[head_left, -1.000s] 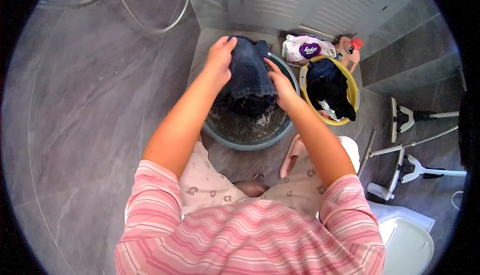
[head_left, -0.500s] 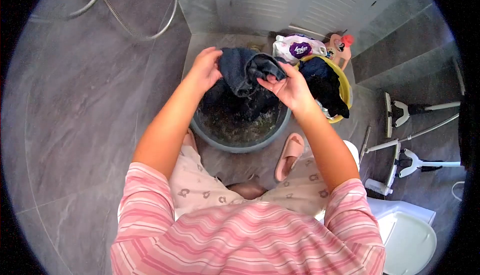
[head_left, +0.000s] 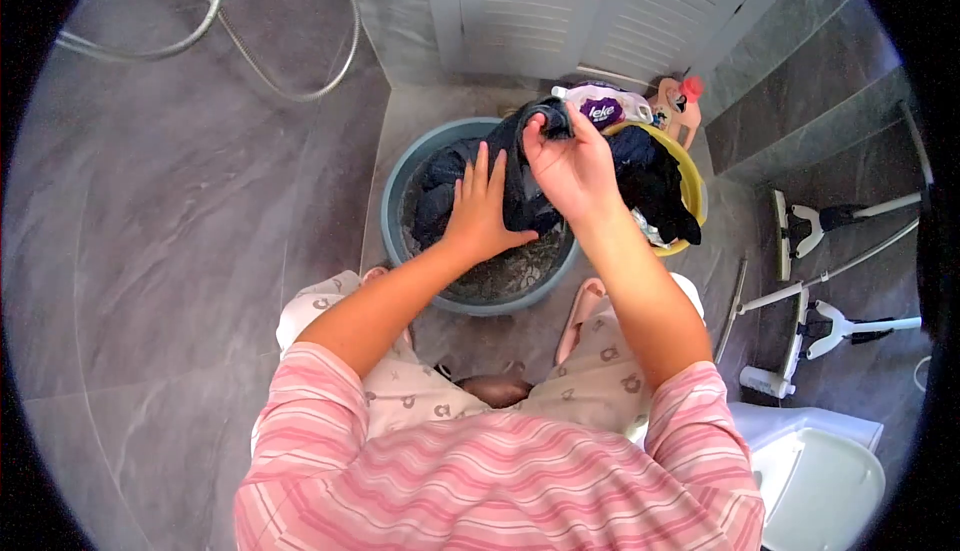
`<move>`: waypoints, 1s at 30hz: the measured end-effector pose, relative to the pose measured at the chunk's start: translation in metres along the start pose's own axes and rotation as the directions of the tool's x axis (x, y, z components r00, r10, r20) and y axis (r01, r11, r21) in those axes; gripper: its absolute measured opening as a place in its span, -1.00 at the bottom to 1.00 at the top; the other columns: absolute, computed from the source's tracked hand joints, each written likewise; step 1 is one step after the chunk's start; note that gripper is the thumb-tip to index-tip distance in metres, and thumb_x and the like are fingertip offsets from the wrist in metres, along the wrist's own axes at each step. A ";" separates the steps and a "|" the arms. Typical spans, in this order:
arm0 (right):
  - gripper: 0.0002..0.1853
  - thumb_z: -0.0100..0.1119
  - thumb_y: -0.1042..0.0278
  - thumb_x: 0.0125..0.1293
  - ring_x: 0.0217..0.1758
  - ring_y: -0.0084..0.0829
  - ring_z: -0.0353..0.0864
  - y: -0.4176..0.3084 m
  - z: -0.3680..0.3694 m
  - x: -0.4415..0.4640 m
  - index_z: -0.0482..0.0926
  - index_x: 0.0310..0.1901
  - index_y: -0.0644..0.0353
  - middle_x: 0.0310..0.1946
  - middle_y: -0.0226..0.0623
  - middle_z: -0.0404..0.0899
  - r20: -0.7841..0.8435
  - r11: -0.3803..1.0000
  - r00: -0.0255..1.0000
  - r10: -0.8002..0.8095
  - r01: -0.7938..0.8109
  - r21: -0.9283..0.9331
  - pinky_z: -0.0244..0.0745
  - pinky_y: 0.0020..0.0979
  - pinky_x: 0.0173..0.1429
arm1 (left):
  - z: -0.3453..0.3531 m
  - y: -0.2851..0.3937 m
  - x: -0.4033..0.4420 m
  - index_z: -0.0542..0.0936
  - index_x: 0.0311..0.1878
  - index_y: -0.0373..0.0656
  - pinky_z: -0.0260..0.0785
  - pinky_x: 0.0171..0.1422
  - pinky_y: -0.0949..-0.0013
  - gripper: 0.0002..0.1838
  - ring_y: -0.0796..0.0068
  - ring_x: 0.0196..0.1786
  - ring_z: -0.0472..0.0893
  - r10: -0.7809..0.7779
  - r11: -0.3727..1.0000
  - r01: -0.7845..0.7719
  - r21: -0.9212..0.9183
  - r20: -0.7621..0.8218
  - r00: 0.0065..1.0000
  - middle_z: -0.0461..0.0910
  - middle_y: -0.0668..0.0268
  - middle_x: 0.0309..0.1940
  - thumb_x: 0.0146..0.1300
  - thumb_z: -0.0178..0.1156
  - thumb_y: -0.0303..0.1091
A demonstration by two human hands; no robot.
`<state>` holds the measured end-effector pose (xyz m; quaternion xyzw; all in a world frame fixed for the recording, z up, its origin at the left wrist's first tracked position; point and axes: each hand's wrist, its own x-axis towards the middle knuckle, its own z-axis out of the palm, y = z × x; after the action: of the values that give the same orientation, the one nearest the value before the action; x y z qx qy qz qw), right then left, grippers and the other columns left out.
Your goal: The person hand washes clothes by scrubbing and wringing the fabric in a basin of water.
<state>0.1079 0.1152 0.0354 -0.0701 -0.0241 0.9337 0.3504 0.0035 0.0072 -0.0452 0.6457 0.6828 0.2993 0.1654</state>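
Note:
A dark blue wet garment (head_left: 515, 166) hangs from my right hand (head_left: 572, 163), whose fingers are closed on its bunched upper end above the basin's right rear rim. Its lower part trails into the round grey-blue basin (head_left: 398, 241), among more dark cloth (head_left: 437, 191) and murky water. Over the basin, my left hand (head_left: 482, 209) is spread with fingers apart, palm down, against or just above the dark cloth; contact is hard to tell. Nothing is gripped in it.
Right of the basin is a yellow bucket (head_left: 692, 191) of dark clothes. Behind it stand a white and purple leke package (head_left: 604, 109) and a pink bottle (head_left: 680, 111) with a red cap. Mops (head_left: 830, 331) lie at the right. A shower hose (head_left: 345, 61) hangs at the upper left.
My left hand has let go of the garment, opened and moved right and down over the basin. My right hand has lifted the garment's end up, and the cloth now hangs lengthwise.

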 end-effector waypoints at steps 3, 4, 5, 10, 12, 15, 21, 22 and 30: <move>-0.76 -0.06 0.30 0.36 -0.11 -0.17 0.49 0.007 0.003 -0.005 0.41 -0.24 0.37 -0.29 -0.04 0.48 0.028 0.995 1.000 -0.011 0.008 0.101 0.50 -0.20 0.06 | 0.015 0.001 -0.003 -0.11 0.36 -0.27 -0.09 0.38 -0.09 0.25 -0.30 0.39 -0.17 -0.111 0.990 0.126 0.061 -0.205 0.972 -0.29 -0.20 0.36 -0.29 0.48 -0.01; -0.75 -0.07 0.30 0.37 -0.09 -0.16 0.48 0.010 0.010 -0.008 0.40 -0.23 0.38 -0.28 -0.03 0.48 0.009 0.993 0.999 -0.040 0.039 0.108 0.47 -0.19 0.10 | 0.019 0.000 -0.005 -0.11 0.36 -0.27 -0.09 0.38 -0.09 0.25 -0.30 0.39 -0.17 -0.106 0.991 0.121 0.061 -0.211 0.972 -0.29 -0.20 0.36 -0.29 0.48 -0.01; -0.75 -0.07 0.30 0.37 -0.09 -0.16 0.48 0.010 0.010 -0.011 0.40 -0.23 0.38 -0.28 -0.03 0.48 0.017 0.994 0.999 -0.040 0.038 0.103 0.47 -0.19 0.10 | 0.025 -0.003 -0.006 -0.15 0.36 -0.30 -0.11 0.39 -0.07 0.26 -0.30 0.39 -0.17 -0.127 0.992 0.125 -0.025 -0.257 0.958 -0.31 -0.23 0.36 -0.28 0.48 -0.02; -0.83 -0.05 0.35 0.34 -0.09 -0.19 0.47 0.005 0.013 -0.015 0.40 -0.18 0.30 -0.23 -0.04 0.47 -0.025 0.996 0.997 -0.076 0.078 0.054 0.42 -0.23 0.14 | 0.028 -0.001 -0.014 -0.13 0.39 -0.14 0.16 0.28 0.22 -0.02 -0.06 0.25 0.31 -0.376 0.812 0.271 -0.516 -0.107 0.921 0.26 -0.22 0.18 -0.01 0.31 -0.32; -0.82 0.08 0.36 0.26 -0.21 -0.27 0.44 -0.011 0.004 -0.018 0.39 -0.19 0.26 -0.25 -0.13 0.47 -0.042 0.985 0.998 -0.040 0.032 -0.169 0.45 -0.30 -0.04 | 0.025 -0.033 -0.011 0.20 0.31 -0.06 0.28 0.14 0.34 -0.26 0.23 0.00 0.52 -0.436 0.784 0.322 -0.531 -0.102 0.894 0.49 0.09 0.00 -0.03 0.07 -0.68; -0.74 0.20 0.40 0.14 -0.35 -0.46 0.41 -0.036 -0.007 -0.032 0.38 -0.16 0.19 -0.31 -0.29 0.46 -0.208 0.762 0.975 -0.075 -0.078 -0.642 0.36 -0.45 -0.24 | -0.008 -0.088 -0.010 0.56 -0.10 -0.21 0.33 0.04 0.37 -0.58 0.30 -0.12 0.56 -0.596 0.752 0.428 -0.501 -0.239 0.766 0.60 0.08 -0.22 -0.06 -0.08 -0.66; -0.37 0.30 0.28 0.05 -0.21 -0.33 0.51 -0.043 -0.047 -0.057 0.21 0.09 0.35 -0.20 -0.13 0.48 -0.261 -0.032 0.919 -0.294 -0.283 -0.959 0.43 -0.37 -0.12 | -0.099 -0.077 -0.028 0.51 -0.13 -0.25 0.35 -0.08 0.42 -0.70 0.42 -0.24 0.53 -0.280 0.954 0.254 -0.159 -0.172 0.945 0.57 0.18 -0.29 0.04 -0.04 -0.59; -0.37 0.30 0.28 0.05 -0.21 -0.33 0.51 -0.044 -0.064 -0.055 0.21 0.09 0.35 -0.20 -0.13 0.48 -0.266 -0.034 0.918 -0.293 -0.288 -0.957 0.43 -0.37 -0.12 | -0.101 -0.077 -0.032 0.51 -0.14 -0.25 0.35 -0.12 0.41 -0.73 0.40 -0.27 0.53 -0.251 0.961 0.234 -0.149 -0.111 0.961 0.56 0.15 -0.32 0.03 0.03 -0.53; -0.15 0.50 0.12 -0.18 0.10 -0.15 0.44 -0.026 -0.043 -0.082 0.28 0.11 0.37 0.04 0.08 0.40 0.127 -0.737 0.990 -0.058 0.043 -0.674 0.32 -0.32 0.16 | -0.120 -0.047 -0.037 0.49 -0.37 -0.25 0.32 -0.32 0.38 -0.65 0.48 -0.39 0.48 -0.312 0.950 0.308 -0.055 -0.070 0.948 0.53 0.25 -0.44 -0.03 0.33 -0.16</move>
<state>0.1919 0.0805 0.0046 -0.3530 -0.8800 0.2913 0.1271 -0.1027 -0.0523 0.0111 0.5146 0.7750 0.3091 0.1977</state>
